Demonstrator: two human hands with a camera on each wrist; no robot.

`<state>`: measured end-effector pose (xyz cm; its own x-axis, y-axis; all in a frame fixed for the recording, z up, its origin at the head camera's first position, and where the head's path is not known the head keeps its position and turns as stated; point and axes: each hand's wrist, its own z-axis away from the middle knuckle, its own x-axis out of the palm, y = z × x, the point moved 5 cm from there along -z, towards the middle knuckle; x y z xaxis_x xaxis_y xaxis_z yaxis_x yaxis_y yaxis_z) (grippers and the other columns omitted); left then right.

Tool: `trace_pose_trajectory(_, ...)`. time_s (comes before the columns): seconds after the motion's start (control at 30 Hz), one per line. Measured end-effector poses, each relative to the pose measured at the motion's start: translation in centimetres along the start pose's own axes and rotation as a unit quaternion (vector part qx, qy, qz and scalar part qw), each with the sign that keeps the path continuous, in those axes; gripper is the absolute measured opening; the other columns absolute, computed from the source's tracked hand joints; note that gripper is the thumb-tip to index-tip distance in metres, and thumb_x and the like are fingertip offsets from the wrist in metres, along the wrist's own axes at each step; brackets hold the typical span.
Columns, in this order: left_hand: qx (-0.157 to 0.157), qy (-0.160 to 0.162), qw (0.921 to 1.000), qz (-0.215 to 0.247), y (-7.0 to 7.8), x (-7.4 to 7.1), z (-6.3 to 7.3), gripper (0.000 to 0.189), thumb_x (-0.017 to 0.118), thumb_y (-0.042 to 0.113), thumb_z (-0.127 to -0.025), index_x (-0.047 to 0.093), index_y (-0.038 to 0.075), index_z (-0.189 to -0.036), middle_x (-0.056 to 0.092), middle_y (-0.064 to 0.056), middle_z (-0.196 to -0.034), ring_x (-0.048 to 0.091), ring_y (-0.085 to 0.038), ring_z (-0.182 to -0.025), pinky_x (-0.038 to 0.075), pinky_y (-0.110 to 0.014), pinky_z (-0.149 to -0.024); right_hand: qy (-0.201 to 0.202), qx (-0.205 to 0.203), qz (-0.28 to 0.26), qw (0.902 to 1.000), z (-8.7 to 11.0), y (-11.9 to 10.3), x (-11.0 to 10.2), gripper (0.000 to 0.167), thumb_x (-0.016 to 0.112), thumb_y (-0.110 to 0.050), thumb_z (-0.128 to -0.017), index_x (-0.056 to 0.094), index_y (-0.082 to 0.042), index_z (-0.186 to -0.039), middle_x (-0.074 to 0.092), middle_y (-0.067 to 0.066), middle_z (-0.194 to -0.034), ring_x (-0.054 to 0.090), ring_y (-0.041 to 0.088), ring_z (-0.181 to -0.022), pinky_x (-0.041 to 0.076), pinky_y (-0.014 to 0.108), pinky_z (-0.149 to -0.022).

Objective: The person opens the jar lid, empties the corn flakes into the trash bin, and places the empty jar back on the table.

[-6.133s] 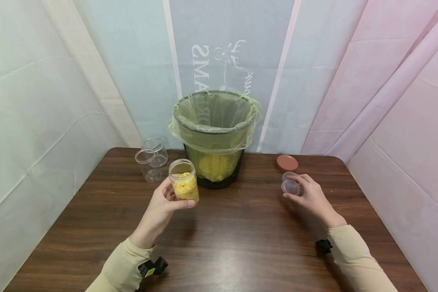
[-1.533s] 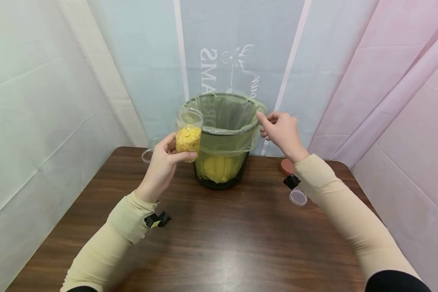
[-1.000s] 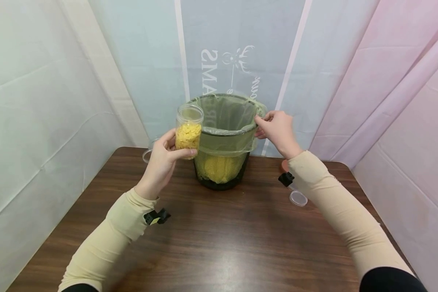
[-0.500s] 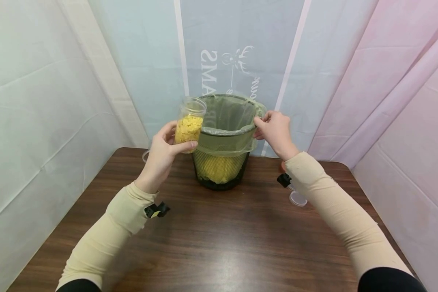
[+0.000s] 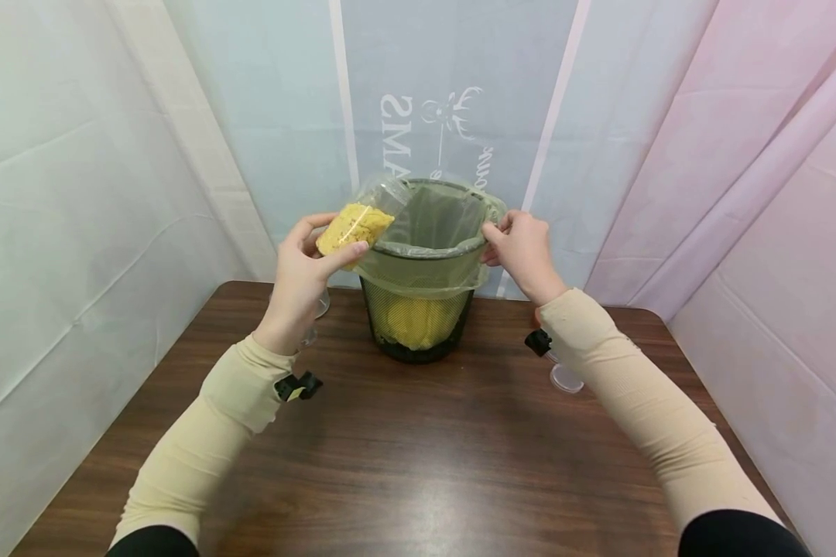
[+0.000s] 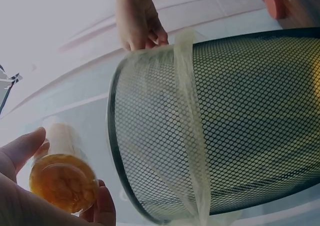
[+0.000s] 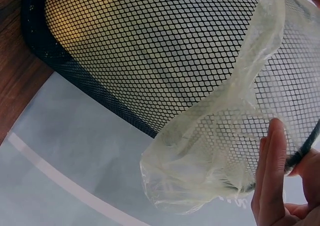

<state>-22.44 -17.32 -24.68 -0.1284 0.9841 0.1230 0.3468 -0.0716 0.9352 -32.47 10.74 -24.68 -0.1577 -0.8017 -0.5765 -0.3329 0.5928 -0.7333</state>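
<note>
My left hand [image 5: 296, 271] grips a clear plastic jar [image 5: 354, 228] part full of yellow shreds. The jar has no lid on and leans to the right, its mouth over the left rim of a black mesh wastebasket [image 5: 418, 309]. A pale green bin liner [image 5: 418, 280] is folded over that basket's rim, and a yellow mass shows through the mesh low down. At the opposite side, my right hand [image 5: 525, 251] pinches the rim and liner between thumb and fingers. In the left wrist view the jar's base [image 6: 65, 183] faces the camera, thumb and fingers around it.
A clear disc lid [image 5: 567, 378] lies on the brown table [image 5: 418, 449] at right. Beyond it a red lid [image 6: 273, 3] shows in the left wrist view. Clear jars [image 5: 323, 303] stand behind my left hand, mostly hidden. Fabric walls close in the back and sides.
My right hand has left the clear lids and taken hold of the basket's rim. My left hand has raised the jar to the basket and tipped it rightward; the shreds have slid toward its mouth.
</note>
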Motion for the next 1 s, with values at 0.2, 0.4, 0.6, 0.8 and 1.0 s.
trace_pose_trajectory(0.2, 0.018, 0.007, 0.9998, 0.006, 0.0, 0.0, -0.7, 0.051, 0.081, 0.013, -0.074, 0.061, 0.009, -0.121, 0.063, -0.007, -0.103, 0.059, -0.015, -0.086, 0.052, -0.021, -0.069, 0.000, -0.003, 0.012, 0.9999, 0.0, 0.1, 0.0, 0.025, 0.049, -0.023, -0.093, 0.054, -0.003, -0.078, 0.069, 0.013, -0.064, 0.066, 0.013, -0.049, 0.056, 0.026, -0.051)
trace_pose_trajectory(0.4, 0.038, 0.032, 0.9988, -0.003, 0.3, -0.1, -1.2, 0.052, 0.082, 0.013, -0.072, 0.057, 0.011, -0.118, 0.062, -0.006, -0.101, 0.059, -0.015, -0.086, 0.052, -0.022, -0.072, -0.002, 0.008, 0.010, 0.9999, 0.0, 0.1, 0.1, 0.025, 0.049, -0.023, -0.093, 0.054, -0.003, -0.080, 0.069, 0.013, -0.064, 0.066, 0.014, -0.050, 0.057, 0.032, -0.055)
trace_pose_trajectory(0.6, 0.062, 0.051, 0.9966, -0.017, 0.6, -0.2, -1.3, 0.050, 0.084, 0.011, -0.069, 0.055, 0.013, -0.110, 0.062, -0.006, -0.098, 0.057, -0.016, -0.081, 0.051, -0.022, -0.069, -0.001, 0.014, 0.009, 0.9999, 0.1, 0.1, 0.0, 0.025, 0.049, -0.024, -0.093, 0.053, -0.003, -0.080, 0.070, 0.014, -0.066, 0.067, 0.014, -0.052, 0.057, 0.029, -0.054)
trace_pose_trajectory(0.8, 0.078, 0.061, 0.9945, -0.036, 1.2, -0.2, -1.4, 0.052, 0.085, 0.009, -0.067, 0.059, 0.013, -0.112, 0.062, -0.005, -0.099, 0.058, -0.017, -0.081, 0.051, -0.022, -0.068, 0.003, 0.013, 0.006, 0.9999, 0.1, 0.0, 0.1, 0.024, 0.049, -0.022, -0.093, 0.052, -0.002, -0.079, 0.069, 0.016, -0.067, 0.067, 0.014, -0.052, 0.055, 0.025, -0.051)
trace_pose_trajectory(1.0, 0.099, 0.070, 0.9895, -0.079, 2.8, 0.2, -0.9, 0.052, 0.083, 0.003, -0.068, 0.062, 0.011, -0.116, 0.062, -0.004, -0.104, 0.060, -0.017, -0.086, 0.050, -0.024, -0.076, 0.004, 0.015, 0.003, 0.9999, 0.1, 0.0, 0.2, 0.024, 0.048, -0.023, -0.093, 0.052, -0.003, -0.080, 0.069, 0.015, -0.067, 0.067, 0.015, -0.052, 0.055, 0.025, -0.051)
